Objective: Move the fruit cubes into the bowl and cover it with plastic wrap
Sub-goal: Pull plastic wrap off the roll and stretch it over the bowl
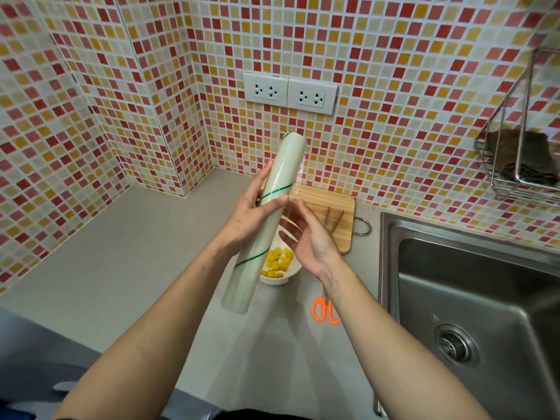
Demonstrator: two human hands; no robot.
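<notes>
My left hand (253, 218) grips a long pale roll of plastic wrap (274, 201) with green stripes and holds it tilted above the counter. Right beside the roll, my right hand (306, 237) has its fingers spread against a loose clear flap of film; whether it pinches the film is unclear. Below the roll sits a white bowl (280, 280) with yellow fruit cubes (277, 263) in it, partly hidden by the roll and my right hand.
A wooden cutting board (330, 207) with wooden tongs on it lies behind my hands. Orange-handled scissors (322, 310) lie on the grey counter (136, 253) near my right forearm. A steel sink (472, 298) is at the right, a wire rack (521, 165) hangs above it.
</notes>
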